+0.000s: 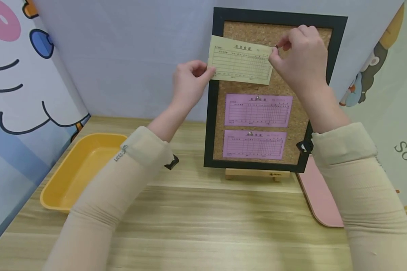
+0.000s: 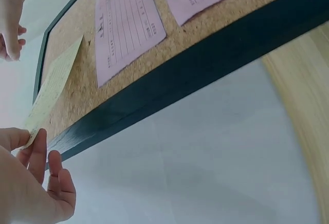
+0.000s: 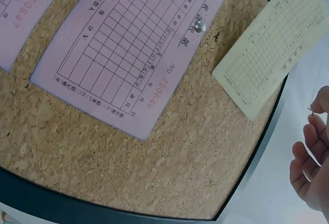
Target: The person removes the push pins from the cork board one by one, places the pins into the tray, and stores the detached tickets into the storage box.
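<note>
My left hand (image 1: 193,81) pinches the lower left corner of a pale yellow receipt slip (image 1: 240,62) between thumb and finger. The slip overlaps the upper part of a black-framed cork board (image 1: 247,88); in the left wrist view it slants away from the cork. At its upper right corner, my right hand (image 1: 302,56) holds a small pushpin (image 3: 311,111), its point showing past the fingertips in the right wrist view. Lower on the board, an upper pink receipt slip (image 1: 257,111) and a lower pink receipt slip (image 1: 254,146) each carry a silver pin near the top edge.
The board stands on a small wooden easel (image 1: 257,174) on the wood-grain table (image 1: 203,226). A yellow tray (image 1: 57,177) lies at the left, partly behind my left sleeve. Behind the board's right side lies a pink flat item (image 1: 322,199). A pale cloth (image 1: 129,67) hangs behind.
</note>
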{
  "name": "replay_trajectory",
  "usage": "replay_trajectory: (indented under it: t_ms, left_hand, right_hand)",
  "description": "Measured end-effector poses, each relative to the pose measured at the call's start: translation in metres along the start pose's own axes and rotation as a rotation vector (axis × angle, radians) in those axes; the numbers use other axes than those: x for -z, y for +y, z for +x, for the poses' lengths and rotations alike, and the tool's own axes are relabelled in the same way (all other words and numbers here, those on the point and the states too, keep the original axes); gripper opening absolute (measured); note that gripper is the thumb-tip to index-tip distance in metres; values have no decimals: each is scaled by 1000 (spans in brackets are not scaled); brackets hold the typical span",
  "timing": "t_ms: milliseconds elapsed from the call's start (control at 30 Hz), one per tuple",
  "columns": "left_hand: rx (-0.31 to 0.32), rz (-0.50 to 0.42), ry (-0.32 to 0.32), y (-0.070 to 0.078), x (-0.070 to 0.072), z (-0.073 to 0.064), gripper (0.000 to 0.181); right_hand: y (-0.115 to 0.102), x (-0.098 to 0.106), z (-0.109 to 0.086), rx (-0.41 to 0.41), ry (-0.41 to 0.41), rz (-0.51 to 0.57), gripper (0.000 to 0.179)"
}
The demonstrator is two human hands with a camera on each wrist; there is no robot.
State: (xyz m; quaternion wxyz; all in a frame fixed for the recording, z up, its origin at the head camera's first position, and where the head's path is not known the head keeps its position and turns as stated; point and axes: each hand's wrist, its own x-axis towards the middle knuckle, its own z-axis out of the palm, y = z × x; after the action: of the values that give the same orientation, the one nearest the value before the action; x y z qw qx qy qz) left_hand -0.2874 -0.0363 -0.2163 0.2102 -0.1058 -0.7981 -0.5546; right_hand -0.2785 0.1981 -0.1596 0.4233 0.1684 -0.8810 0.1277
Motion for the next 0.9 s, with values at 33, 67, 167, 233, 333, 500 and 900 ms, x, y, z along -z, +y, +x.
replay_trajectory:
  t_ms: [33,67,167,233,333,500,900]
  left_hand:
    - [-7,14,4,0,2,0,24]
    - [-16,26,9,0,4,-1,24]
    - [-45,66,22,0,9,-3,24]
    - [-72,94,34,1,14,-4,24]
    - [-121,137,59,2,20,-5,23]
    - [-209,228,106,2,32,-7,21]
    - [-327,363,144,6,61,-18,21]
  right_hand:
    - [0,1,-1,10,7,-3,31]
    - [1,2,-2,18,14,-8,30]
    - [2,5,-6,50,38,-15,28]
    - [2,7,-9,72,52,-13,27]
    - [3,10,-14,102,66,-12,26]
    - [4,15,-21,133,91,-2,25]
    - [9,31,-37,132,90,10,23]
